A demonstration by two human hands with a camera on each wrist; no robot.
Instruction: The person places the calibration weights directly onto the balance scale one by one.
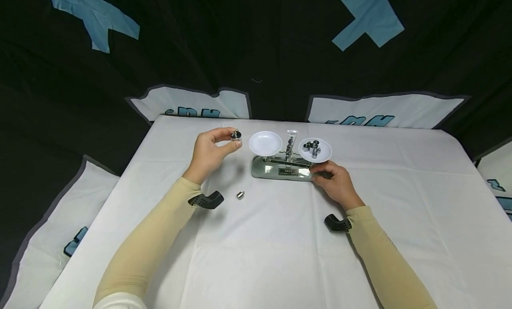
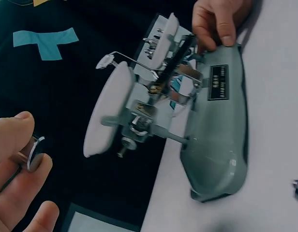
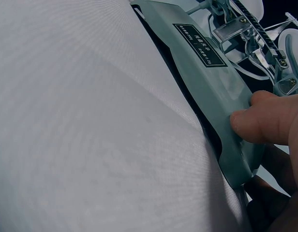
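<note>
weight up in my left hand, right hand on the scale

i've got my left hand (image 1: pixel 210 151) raised above the white tablecloth (image 1: pixel 256 246), left of the scale (image 1: pixel 284 164). thumb and fingers (image 2: pixel 16 133) pinch a small metal weight (image 1: pixel 236 137), held up near the rim of the left pan (image 1: pixel 266 143) but not touching it. from my left wrist the weight (image 2: pixel 35 153) shows as a round disc edge between my fingertips, with the pan (image 2: pixel 109 108) seen edge-on beside it.

my right hand (image 1: pixel 338 182) is down at the right end of the grey base, under the right pan (image 1: pixel 316 150). the right wrist view shows my thumb (image 3: pixel 262 121) pressed onto the base's edge (image 3: pixel 207 72) and fingers curled under it, so i'm gripping the scale there.

the right pan carries a cluster of small dark weights (image 1: pixel 311 147). the left pan looks bare white. one more little metal cylinder (image 1: pixel 240 195) lies on the cloth near my left wrist, well apart from the scale. behind the table hangs a black backdrop with pale blue patches (image 1: pixel 368 18).
</note>
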